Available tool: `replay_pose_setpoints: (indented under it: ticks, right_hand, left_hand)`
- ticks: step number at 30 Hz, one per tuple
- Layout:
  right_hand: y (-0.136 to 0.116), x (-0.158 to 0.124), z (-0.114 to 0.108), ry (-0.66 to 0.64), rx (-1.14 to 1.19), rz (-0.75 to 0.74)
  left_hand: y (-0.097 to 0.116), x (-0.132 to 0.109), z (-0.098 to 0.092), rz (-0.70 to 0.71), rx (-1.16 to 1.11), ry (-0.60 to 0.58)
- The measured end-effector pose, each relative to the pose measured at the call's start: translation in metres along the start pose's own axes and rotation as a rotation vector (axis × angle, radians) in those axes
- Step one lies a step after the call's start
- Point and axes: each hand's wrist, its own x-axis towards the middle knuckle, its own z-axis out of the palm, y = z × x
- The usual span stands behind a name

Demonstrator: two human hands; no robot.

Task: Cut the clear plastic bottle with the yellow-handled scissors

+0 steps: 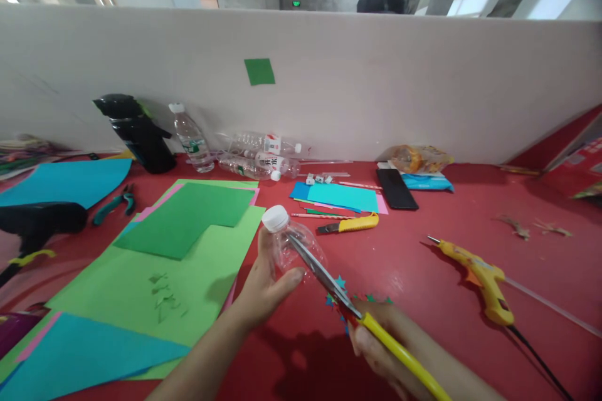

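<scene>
My left hand (266, 285) is wrapped around a clear plastic bottle (298, 247) with a white cap. The bottle is tilted, cap up and to the left; I cannot make out its lower end well. A pair of scissors (324, 276) with yellow handles is gripped in my right hand (385, 344). Their blades look nearly closed and point up and left, with the tip at the bottle just below the cap. Small blue, green and red paper stars (339, 282) lie on the red table beyond my right hand, partly hidden by the scissors.
Green sheets (188, 219) with small scraps lie left, near pliers (115, 203). A yellow glue gun (475, 276) with a cord rests right. A utility knife (348, 224), paper strips (343, 195) and phone (396, 188) lie ahead. Bottles (258, 163) and a black flask (136, 135) line the white partition.
</scene>
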Motion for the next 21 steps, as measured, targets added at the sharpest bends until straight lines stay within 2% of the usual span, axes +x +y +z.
replay_pose_setpoints:
  ticks: [7,15,21]
  right_hand:
    - [-0.006,-0.002,0.002,0.038,-0.016,0.004]
    - [0.006,0.004,0.001,0.104,-0.1,-0.077]
    - [0.005,0.0,0.002,0.087,-0.087,-0.066]
  left_hand:
    - [0.002,0.001,0.001,-0.009,0.003,0.003]
    - [-0.004,0.0,0.0,0.016,0.031,-0.033]
    - [-0.006,0.0,-0.002,0.068,0.097,-0.079]
